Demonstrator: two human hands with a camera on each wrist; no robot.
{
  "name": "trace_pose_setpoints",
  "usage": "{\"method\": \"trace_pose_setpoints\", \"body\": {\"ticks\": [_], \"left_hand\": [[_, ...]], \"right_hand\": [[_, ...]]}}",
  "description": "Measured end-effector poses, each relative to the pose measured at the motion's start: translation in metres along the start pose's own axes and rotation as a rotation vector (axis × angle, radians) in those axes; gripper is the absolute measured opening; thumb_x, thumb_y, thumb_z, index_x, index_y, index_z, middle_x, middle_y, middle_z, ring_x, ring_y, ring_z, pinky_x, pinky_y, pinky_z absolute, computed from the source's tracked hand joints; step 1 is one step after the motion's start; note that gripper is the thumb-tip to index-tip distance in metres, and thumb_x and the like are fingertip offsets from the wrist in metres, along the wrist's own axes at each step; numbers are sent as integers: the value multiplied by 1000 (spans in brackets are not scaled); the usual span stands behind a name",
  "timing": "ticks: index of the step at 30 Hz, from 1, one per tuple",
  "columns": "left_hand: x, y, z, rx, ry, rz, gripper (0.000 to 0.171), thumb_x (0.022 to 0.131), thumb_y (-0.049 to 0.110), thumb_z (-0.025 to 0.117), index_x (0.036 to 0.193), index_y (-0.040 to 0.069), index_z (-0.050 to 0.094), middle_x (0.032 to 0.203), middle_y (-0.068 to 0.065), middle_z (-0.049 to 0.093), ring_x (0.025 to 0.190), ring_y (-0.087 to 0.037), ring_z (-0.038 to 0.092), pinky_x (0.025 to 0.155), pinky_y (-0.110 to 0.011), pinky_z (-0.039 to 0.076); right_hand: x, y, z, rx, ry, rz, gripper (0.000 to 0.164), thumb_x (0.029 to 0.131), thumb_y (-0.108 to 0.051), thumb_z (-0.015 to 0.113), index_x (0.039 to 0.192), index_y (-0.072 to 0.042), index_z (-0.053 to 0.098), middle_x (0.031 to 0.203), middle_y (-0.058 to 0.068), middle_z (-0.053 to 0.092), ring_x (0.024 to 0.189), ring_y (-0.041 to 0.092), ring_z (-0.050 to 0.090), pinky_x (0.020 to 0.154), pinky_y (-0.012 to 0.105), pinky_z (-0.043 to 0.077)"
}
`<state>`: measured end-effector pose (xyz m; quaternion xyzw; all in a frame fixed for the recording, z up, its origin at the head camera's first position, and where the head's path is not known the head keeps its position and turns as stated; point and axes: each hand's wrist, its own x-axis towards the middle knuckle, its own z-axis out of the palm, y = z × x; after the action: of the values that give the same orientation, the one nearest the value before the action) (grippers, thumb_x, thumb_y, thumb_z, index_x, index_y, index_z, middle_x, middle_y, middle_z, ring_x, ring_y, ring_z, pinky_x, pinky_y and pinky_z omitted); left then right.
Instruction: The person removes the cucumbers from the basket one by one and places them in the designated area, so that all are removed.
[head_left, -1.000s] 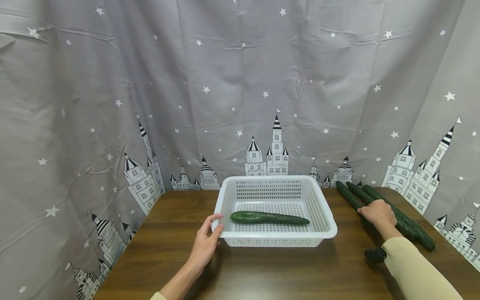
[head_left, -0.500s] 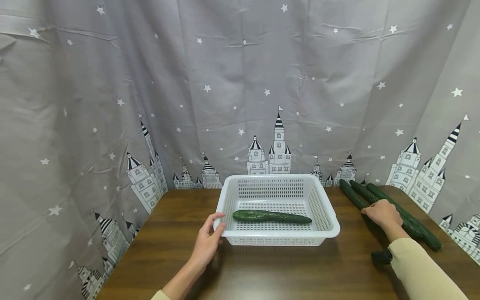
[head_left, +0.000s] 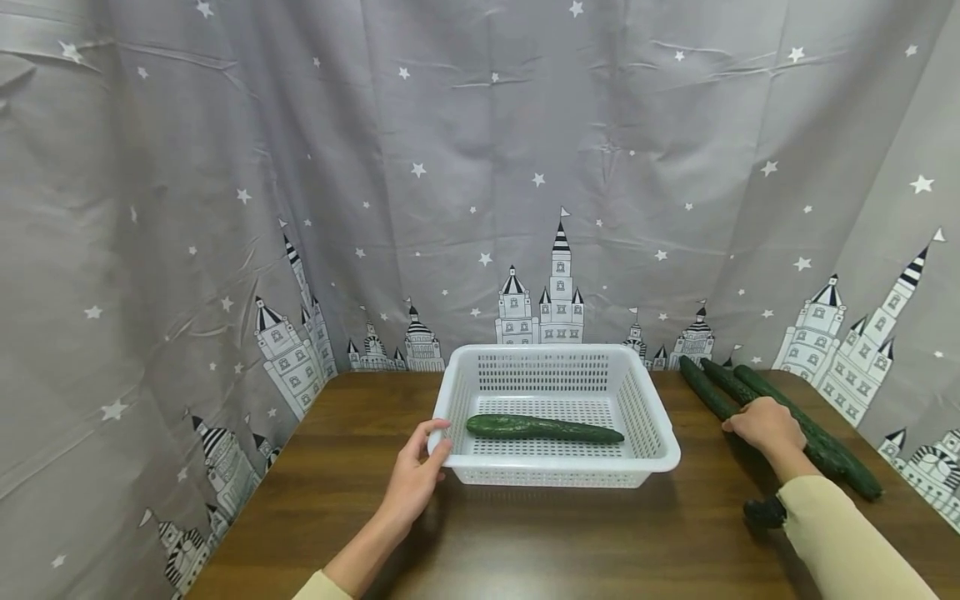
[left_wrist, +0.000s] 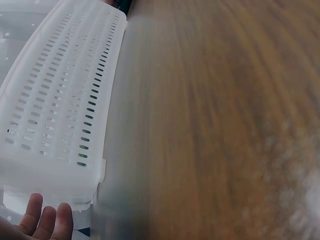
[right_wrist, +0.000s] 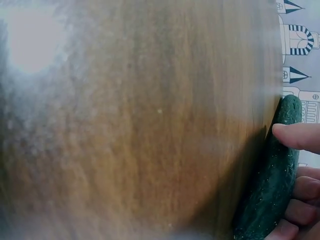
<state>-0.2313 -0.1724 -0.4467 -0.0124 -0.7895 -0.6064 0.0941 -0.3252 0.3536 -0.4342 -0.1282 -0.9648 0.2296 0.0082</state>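
A white plastic basket (head_left: 566, 477) with slotted walls stands mid-table, with one long green cucumber (head_left: 543, 428) lying crosswise inside it. My left hand (head_left: 412, 479) holds the basket's front left corner by the rim; its fingertips (left_wrist: 63, 220) show beside the end wall in the left wrist view. On the right, my right hand (head_left: 767, 427) grips the leftmost of three cucumbers lying side by side. The right wrist view shows the thumb on this gripped cucumber (right_wrist: 270, 185) and the other fingers curled round its far side. In the head view the hand covers part of it.
Two more cucumbers (head_left: 828, 454) lie just right of my right hand, close to the table's right edge. The brown wooden table (head_left: 570, 542) meets a grey curtain (head_left: 420, 250) printed with castles and stars at the back and sides.
The head view has shifted slightly, so everything sits a little differently in frame. Both hands keep their places, left at the basket corner and right on the cucumber.
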Motion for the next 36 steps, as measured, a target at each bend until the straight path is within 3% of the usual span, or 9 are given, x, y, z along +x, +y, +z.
{"method": "trace_pose_setpoints", "body": {"ticks": [3,13,18,23,31,36], "left_hand": [[1,-2,0,15,0,-4,31,101,11,57,133,10,55,116,-19,61,93,-18,56,71,-36,50],[2,0,0,-11,-3,13,32,101,15,60,132,15,56,114,-15,61,91,-18,55,70,-32,48],[2,-1,-1,11,2,7,32,101,12,58,133,11,56,108,-15,59,88,-17,54,69,-31,48],[1,1,0,18,-1,8,32,101,15,60,133,14,56,110,-14,60,88,-17,54,69,-31,48],[-1,6,-1,56,26,41,28,100,20,62,128,17,60,105,-11,60,84,-16,55,64,-26,45],[-2,4,-1,50,17,38,29,101,20,61,130,16,59,111,-12,63,89,-15,56,67,-29,47]], "right_hand": [[1,1,0,-1,3,6,45,82,-35,74,103,5,73,118,43,56,96,58,59,65,58,51],[2,3,-11,5,26,-13,59,84,-44,74,114,7,70,124,44,54,97,59,58,62,54,51],[0,-7,-17,4,64,-46,56,87,-42,70,118,5,70,125,41,56,101,58,58,61,53,51],[-1,-22,-25,26,110,-107,46,88,-39,69,113,-1,74,123,38,59,99,57,59,59,48,50],[0,-55,-34,117,82,-191,43,91,-36,67,109,2,75,130,37,57,115,56,53,85,59,50],[1,-73,-41,219,20,-205,49,93,-37,66,119,4,71,138,35,52,126,55,46,100,62,43]]}}
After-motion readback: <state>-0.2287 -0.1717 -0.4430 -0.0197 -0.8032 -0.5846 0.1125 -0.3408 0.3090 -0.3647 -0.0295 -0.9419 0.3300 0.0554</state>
